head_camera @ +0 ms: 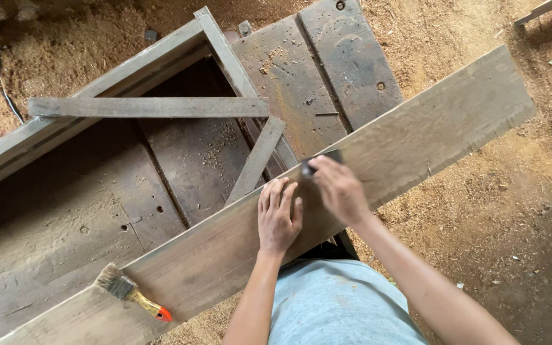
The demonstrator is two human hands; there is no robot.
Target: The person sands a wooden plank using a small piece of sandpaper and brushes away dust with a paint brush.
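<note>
Both hands on the long plank [416,128]: left hand [278,214] pressed flat, right hand [338,188] pinching a dark sanding block [317,163] mid-board. Surface looks rough yet; paintbrush [132,292] lies unused.

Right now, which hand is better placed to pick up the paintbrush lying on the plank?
Probably the left hand: it lies flat on the plank, on the paintbrush's side. The right hand already pinches a small dark tool and sits farther away.
</note>
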